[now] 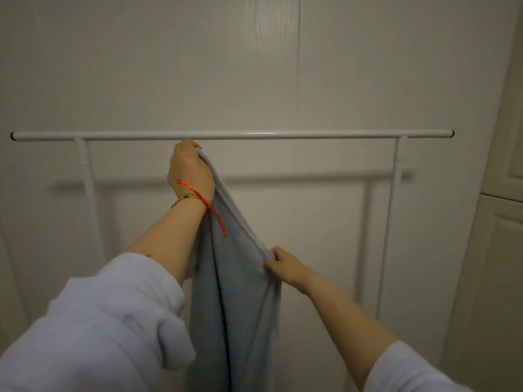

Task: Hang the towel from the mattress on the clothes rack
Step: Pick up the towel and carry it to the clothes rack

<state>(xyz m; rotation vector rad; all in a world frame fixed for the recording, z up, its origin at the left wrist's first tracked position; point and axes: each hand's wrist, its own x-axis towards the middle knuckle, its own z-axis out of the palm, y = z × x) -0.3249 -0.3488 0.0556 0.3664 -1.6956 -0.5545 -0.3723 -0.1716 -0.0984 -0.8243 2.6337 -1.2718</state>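
home: clothes rack, panelled wall

A white clothes rack stands against a pale panelled wall, its top bar running level from nine to three o'clock. The left hand, wrist ringed by red and rainbow string bracelets, grips a corner of a grey towel just under the bar's middle. The right hand, lower toward four o'clock, pinches the towel's edge. The cloth hangs toward six o'clock, between white sleeves.

Pale panelled wall, cabinet doors
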